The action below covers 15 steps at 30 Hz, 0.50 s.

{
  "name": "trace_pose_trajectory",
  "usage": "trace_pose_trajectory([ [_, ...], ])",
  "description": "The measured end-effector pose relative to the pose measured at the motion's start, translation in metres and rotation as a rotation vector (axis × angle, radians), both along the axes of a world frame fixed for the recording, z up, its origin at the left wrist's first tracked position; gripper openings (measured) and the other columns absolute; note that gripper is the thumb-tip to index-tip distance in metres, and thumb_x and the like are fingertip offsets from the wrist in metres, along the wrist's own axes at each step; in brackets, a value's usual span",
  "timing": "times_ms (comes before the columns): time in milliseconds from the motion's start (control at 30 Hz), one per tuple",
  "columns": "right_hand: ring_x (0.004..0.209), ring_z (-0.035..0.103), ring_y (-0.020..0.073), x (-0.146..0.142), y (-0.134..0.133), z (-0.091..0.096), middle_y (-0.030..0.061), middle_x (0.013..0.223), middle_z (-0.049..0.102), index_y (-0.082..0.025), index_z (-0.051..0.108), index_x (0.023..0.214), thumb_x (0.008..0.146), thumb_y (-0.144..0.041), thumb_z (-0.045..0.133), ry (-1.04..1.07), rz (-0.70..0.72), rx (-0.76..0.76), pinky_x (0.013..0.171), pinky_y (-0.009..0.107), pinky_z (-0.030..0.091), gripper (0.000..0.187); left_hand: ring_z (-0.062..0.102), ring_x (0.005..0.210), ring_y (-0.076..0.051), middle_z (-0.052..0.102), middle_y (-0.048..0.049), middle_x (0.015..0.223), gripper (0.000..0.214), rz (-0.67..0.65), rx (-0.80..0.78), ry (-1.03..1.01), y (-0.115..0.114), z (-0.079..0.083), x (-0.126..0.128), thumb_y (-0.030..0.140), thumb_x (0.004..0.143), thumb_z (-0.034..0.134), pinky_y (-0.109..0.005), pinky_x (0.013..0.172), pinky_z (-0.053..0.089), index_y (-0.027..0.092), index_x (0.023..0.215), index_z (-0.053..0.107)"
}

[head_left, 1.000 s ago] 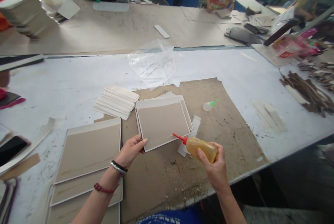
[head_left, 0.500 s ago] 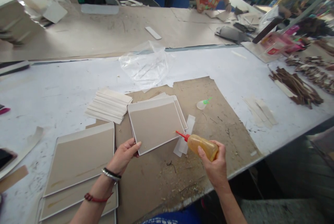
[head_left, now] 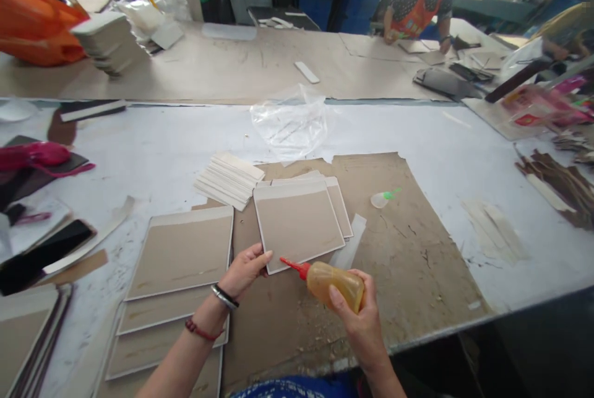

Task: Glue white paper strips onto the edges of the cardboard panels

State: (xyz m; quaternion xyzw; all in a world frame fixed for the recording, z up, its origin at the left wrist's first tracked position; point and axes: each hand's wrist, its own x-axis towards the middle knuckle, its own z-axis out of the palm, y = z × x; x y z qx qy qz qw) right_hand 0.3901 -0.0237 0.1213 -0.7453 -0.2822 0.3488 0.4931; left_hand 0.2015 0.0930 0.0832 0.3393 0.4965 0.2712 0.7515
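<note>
- Left of the left hand point(head_left: 245, 271): overlapping panels point(head_left: 179, 246) crowd the way.
- Just beyond its grip: a strip stack point(head_left: 228, 180).
- Between both grips: the amber bottle's point(head_left: 335, 285) red nozzle point(head_left: 297, 267) narrows passage.
- Right of the right hand point(head_left: 359, 308): open brown sheet point(head_left: 417, 286); small green-tipped bottle point(head_left: 380, 200) farther ahead.

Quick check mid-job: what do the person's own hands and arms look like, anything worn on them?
Both the left hand and right hand are ungloved, with no sleeves on the visible forearms. The left wrist wears a silver-and-black bangle, perhaps two bands, and above it a thin dark red bracelet with beads. Nothing shows on the right wrist.
</note>
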Motion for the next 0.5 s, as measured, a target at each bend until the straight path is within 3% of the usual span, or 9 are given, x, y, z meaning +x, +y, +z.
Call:
trace_pose_trajectory([
  [267,0.074,0.062,0.0247,-0.014,0.002,-0.005,0.0051,0.091,0.063,-0.024,0.050,0.101,0.064,-0.046,0.069,0.472,0.053,-0.043,0.052,0.034,0.053,0.048,0.052,0.057,-0.009,0.063,-0.0021,0.069,0.039,0.200,-0.045,-0.226,-0.006,0.010,-0.036,0.040,0.054,0.078,-0.021,0.053,0.037,0.014,0.081,0.064],
  [367,0.077,0.062,0.0257,-0.015,0.010,0.001,0.0057,0.095,0.063,-0.024,0.051,0.102,0.065,-0.044,0.069,0.474,0.120,-0.015,0.056,0.037,0.054,0.045,0.051,0.058,-0.009,0.063,-0.0017,0.071,0.037,0.261,-0.005,-0.202,-0.006,0.015,-0.061,0.038,0.057,0.076,-0.020,0.051,0.037,0.015,0.084,0.064],
  [500,0.078,0.060,0.0234,-0.012,0.024,0.012,0.0044,0.093,0.061,-0.023,0.050,0.101,0.058,-0.042,0.074,0.360,0.035,0.031,0.058,0.036,0.054,0.053,0.049,0.056,-0.008,0.062,-0.0009,0.072,0.037,0.273,0.038,-0.148,-0.008,0.021,-0.086,0.039,0.061,0.074,-0.019,0.048,0.036,0.015,0.087,0.064],
])
